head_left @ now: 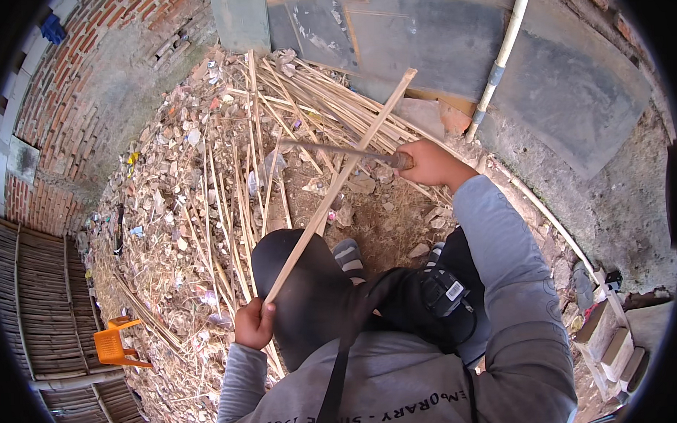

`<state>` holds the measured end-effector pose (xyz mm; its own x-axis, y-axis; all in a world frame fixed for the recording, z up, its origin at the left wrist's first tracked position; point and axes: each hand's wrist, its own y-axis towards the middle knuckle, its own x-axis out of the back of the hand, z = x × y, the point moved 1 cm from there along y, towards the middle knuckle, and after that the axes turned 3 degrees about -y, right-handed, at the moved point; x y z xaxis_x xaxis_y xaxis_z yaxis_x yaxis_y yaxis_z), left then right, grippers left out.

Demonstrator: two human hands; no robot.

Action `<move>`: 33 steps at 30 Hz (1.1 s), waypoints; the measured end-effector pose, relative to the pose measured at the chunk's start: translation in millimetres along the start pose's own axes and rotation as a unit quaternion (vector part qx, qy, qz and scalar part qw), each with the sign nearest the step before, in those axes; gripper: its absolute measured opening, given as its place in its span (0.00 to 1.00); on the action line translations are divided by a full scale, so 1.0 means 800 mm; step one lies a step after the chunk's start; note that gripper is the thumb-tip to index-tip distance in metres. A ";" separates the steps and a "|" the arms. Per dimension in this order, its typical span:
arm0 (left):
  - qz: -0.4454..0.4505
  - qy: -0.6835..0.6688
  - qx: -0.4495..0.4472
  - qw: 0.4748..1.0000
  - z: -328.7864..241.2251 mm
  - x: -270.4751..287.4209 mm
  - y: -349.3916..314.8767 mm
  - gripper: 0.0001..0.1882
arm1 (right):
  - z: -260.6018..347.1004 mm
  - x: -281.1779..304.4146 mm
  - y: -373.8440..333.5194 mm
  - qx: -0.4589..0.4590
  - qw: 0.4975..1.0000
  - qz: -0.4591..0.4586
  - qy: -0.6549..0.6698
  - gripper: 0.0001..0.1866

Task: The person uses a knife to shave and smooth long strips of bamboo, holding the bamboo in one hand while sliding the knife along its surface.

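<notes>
My left hand [254, 324] is closed round the near end of a long, pale bamboo strip [316, 218]. The strip slants up and to the right across my dark-clad knee, its far end raised above the ground. In my right hand [432, 163] is the wooden handle of a long-bladed knife [329, 147]. Its dark, narrow blade points left and crosses the strip's upper part; whether it touches the strip I cannot tell. A black device [443, 291] with a white label rests by my right thigh.
Many cut bamboo strips [334, 100] lie piled ahead, and more lie left on the rubble ground [171, 217]. An orange plastic chair [116, 344] stands at the left beside a bamboo-slat panel [47, 296]. A pale pipe [508, 45] runs down the wall; wooden blocks [611, 344] sit at right.
</notes>
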<state>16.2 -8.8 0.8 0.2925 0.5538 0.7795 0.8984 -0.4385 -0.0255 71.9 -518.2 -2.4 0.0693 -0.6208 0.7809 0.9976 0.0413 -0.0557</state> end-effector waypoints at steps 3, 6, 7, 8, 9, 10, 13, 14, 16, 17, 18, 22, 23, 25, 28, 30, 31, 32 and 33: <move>-0.007 -0.016 0.006 1.000 0.006 -0.008 0.004 0.28 | -0.035 0.003 0.003 -0.136 0.979 -0.123 0.086 0.21; -0.012 -0.015 0.002 1.000 0.008 -0.009 0.004 0.27 | -0.022 -0.004 0.003 -0.058 0.990 -0.117 0.050 0.23; -0.010 -0.015 0.006 1.000 0.009 -0.010 0.002 0.27 | -0.002 -0.010 0.002 0.000 0.993 -0.111 0.026 0.22; -0.013 -0.034 0.007 0.999 0.010 -0.011 0.002 0.27 | 0.017 -0.010 0.000 0.067 0.993 -0.094 -0.035 0.15; -0.016 -0.052 0.009 0.998 0.011 -0.009 0.001 0.27 | 0.032 -0.008 -0.001 0.066 0.993 -0.092 -0.030 0.15; -0.005 -0.058 0.013 0.998 0.009 -0.005 0.002 0.26 | 0.045 -0.007 -0.001 0.091 0.990 -0.058 -0.095 0.15; 0.011 -0.082 0.020 0.996 -0.009 -0.001 0.006 0.26 | 0.018 -0.006 0.001 0.100 0.985 -0.009 -0.139 0.17; 0.006 -0.079 0.019 0.997 -0.011 -0.005 0.011 0.25 | -0.023 -0.011 0.003 0.047 0.993 -0.079 -0.070 0.20; -0.016 -0.058 0.015 0.998 -0.006 -0.007 0.007 0.25 | -0.036 -0.004 0.008 -0.056 0.979 -0.193 0.015 0.25; -0.029 -0.050 0.008 0.998 -0.006 -0.010 0.004 0.25 | -0.034 0.000 0.008 -0.054 0.979 -0.196 0.018 0.25; -0.038 -0.032 0.003 0.999 -0.007 -0.010 0.003 0.25 | -0.033 0.004 0.007 -0.085 0.972 -0.219 0.008 0.26; -0.027 -0.071 0.030 0.997 -0.001 -0.011 0.007 0.27 | -0.004 0.004 0.001 -0.046 0.976 -0.206 -0.055 0.23; -0.028 -0.075 0.030 0.996 0.000 -0.014 0.007 0.27 | 0.008 0.000 0.000 0.020 0.977 -0.188 -0.095 0.20; -0.008 -0.040 0.025 0.999 -0.003 -0.006 0.006 0.27 | 0.034 -0.001 -0.004 0.034 0.983 -0.125 -0.132 0.15; -0.010 0.001 0.019 1.000 -0.007 -0.002 0.006 0.27 | 0.028 -0.008 0.003 0.116 0.975 -0.099 -0.160 0.16; -0.010 0.027 0.020 0.999 -0.016 -0.004 0.008 0.26 | 0.001 -0.004 0.006 0.047 0.986 -0.117 -0.111 0.17; -0.013 0.026 0.020 0.999 -0.018 -0.003 0.008 0.26 | -0.009 0.001 0.007 -0.020 0.989 -0.135 -0.060 0.18; -0.017 0.038 0.020 0.999 -0.019 -0.003 0.006 0.25 | -0.019 0.004 0.007 -0.037 0.989 -0.122 -0.075 0.22; -0.024 0.047 0.021 0.998 -0.018 -0.005 0.005 0.25 | -0.013 0.006 0.008 -0.032 0.989 -0.123 -0.079 0.22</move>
<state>14.3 -23.1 7.0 0.2190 0.5028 0.8362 0.9241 -0.3820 -0.0123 78.3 -529.4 -5.5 -0.1716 -0.4763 0.8624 0.9824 -0.1486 0.1135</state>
